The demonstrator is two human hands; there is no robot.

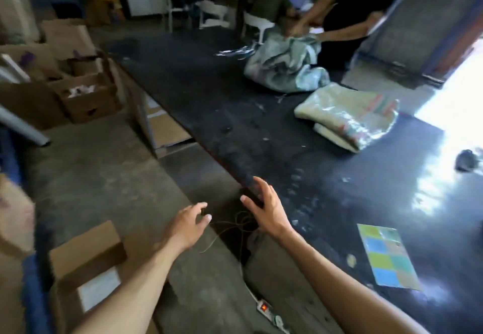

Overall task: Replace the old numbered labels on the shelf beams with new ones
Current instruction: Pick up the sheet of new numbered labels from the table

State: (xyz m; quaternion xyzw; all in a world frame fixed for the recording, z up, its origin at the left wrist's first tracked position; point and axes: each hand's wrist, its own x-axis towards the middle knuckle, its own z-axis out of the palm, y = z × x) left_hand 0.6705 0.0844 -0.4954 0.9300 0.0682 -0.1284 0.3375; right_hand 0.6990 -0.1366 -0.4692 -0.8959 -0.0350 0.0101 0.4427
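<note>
An open cardboard box (86,263) sits on the floor at left. The left hand (187,225) hovers empty with fingers spread; the right hand (269,207), also open, reaches over the black table (235,114) edge. The coloured label sheet (388,256) lies on the table at right.

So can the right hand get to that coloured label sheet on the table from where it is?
Probably yes. The right hand is open and empty at the table edge, and the label sheet lies flat on the black table to its right, with nothing between them.
</note>
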